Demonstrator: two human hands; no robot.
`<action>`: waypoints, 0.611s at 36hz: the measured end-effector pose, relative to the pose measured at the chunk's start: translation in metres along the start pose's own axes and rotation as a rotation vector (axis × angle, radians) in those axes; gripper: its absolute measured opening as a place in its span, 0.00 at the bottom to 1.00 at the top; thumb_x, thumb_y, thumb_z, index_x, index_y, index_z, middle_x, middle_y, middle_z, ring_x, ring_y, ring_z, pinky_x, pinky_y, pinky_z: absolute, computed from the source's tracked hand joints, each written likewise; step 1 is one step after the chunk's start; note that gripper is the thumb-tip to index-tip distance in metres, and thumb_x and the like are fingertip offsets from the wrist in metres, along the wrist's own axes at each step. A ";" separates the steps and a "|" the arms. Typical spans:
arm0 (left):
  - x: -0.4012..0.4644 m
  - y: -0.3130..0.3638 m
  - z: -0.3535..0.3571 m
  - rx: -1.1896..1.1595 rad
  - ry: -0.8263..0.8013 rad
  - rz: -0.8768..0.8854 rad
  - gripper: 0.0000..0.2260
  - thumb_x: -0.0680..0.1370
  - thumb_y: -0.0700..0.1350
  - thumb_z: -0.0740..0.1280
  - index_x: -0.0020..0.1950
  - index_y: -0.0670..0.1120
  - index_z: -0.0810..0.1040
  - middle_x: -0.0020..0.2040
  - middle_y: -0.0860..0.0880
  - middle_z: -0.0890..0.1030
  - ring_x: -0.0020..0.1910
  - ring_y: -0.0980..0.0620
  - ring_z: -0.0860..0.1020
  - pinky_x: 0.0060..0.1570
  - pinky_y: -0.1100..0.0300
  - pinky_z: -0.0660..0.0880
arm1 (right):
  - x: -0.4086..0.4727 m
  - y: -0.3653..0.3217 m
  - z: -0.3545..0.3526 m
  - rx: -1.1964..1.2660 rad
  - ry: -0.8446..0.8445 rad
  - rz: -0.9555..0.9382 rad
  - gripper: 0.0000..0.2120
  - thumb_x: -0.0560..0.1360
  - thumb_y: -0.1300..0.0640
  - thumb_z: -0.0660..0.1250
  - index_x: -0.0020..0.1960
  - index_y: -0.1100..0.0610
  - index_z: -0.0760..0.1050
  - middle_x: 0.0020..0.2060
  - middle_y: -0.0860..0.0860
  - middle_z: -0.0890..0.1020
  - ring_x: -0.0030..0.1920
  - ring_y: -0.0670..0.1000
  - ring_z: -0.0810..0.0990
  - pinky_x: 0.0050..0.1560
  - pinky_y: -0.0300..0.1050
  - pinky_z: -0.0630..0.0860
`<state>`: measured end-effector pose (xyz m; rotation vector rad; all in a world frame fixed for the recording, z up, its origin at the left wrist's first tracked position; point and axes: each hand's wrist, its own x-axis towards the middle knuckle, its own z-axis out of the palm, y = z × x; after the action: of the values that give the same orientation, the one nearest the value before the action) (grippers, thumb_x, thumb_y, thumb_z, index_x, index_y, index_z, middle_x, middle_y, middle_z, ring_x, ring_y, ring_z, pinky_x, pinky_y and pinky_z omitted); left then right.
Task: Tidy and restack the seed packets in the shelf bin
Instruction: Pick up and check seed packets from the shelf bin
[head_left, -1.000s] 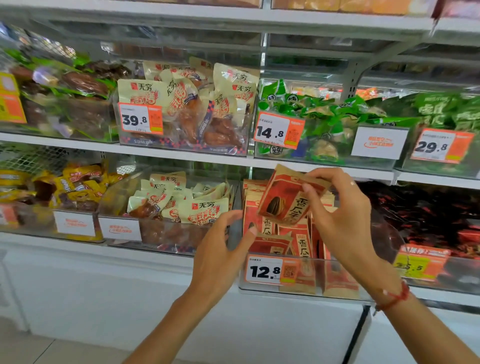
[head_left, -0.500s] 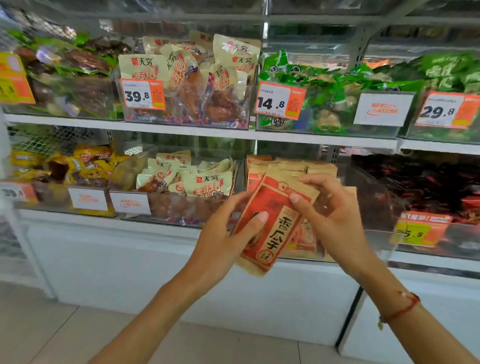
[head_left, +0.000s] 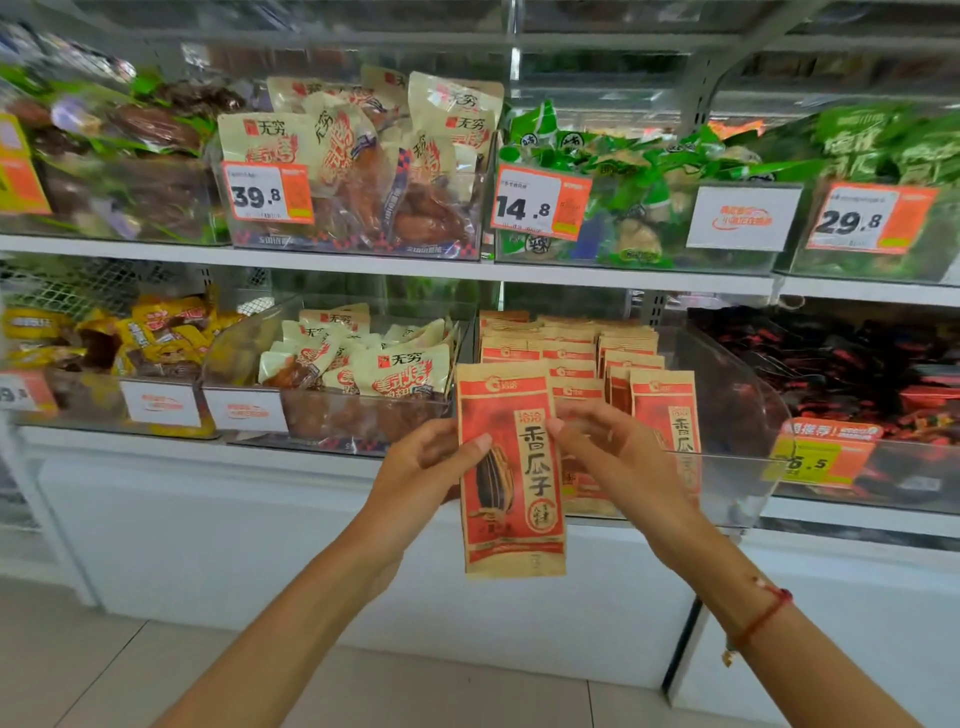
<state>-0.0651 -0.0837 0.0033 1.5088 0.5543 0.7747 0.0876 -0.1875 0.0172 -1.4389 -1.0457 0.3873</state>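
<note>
A red and tan seed packet (head_left: 511, 467) hangs upright in front of the lower shelf, printed side toward me. My left hand (head_left: 423, 470) pinches its left edge with the thumb on the front. My right hand (head_left: 618, 467) holds its right edge from behind. Just behind stands the clear shelf bin (head_left: 737, 467) with several more seed packets (head_left: 571, 358) standing in rows, and one packet (head_left: 667, 410) upright at the front right of the bin.
To the left, a clear bin of cream snack packs (head_left: 358, 364) and a bin of yellow packs (head_left: 156, 338). To the right, dark red packs (head_left: 857, 374). The upper shelf holds bins with price tags (head_left: 540, 202). White cabinet base below, tiled floor.
The packet went from tilted, held high by my right hand, to upright and lower, held by both hands in front of the bin. The camera view moved closer.
</note>
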 end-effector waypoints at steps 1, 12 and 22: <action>-0.001 0.000 0.000 0.003 -0.011 -0.008 0.13 0.75 0.48 0.69 0.59 0.49 0.79 0.51 0.53 0.85 0.49 0.57 0.83 0.40 0.68 0.77 | 0.000 0.000 0.000 0.037 -0.009 0.022 0.05 0.74 0.54 0.67 0.50 0.49 0.77 0.43 0.48 0.85 0.44 0.45 0.83 0.42 0.36 0.79; -0.006 -0.001 -0.001 0.057 -0.208 -0.136 0.22 0.70 0.60 0.65 0.61 0.52 0.76 0.52 0.55 0.84 0.53 0.58 0.82 0.53 0.58 0.79 | -0.002 0.005 -0.004 0.128 0.104 0.015 0.03 0.74 0.57 0.68 0.47 0.51 0.78 0.38 0.45 0.85 0.42 0.45 0.84 0.35 0.34 0.79; -0.005 -0.001 -0.005 0.103 -0.124 -0.033 0.12 0.78 0.47 0.66 0.61 0.51 0.77 0.56 0.53 0.82 0.49 0.62 0.82 0.38 0.70 0.76 | 0.002 0.006 -0.004 0.068 0.038 0.143 0.08 0.75 0.51 0.66 0.53 0.50 0.77 0.46 0.48 0.85 0.49 0.48 0.83 0.54 0.48 0.79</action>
<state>-0.0723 -0.0844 0.0014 1.6268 0.5320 0.6303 0.0940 -0.1877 0.0135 -1.4586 -0.8941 0.4919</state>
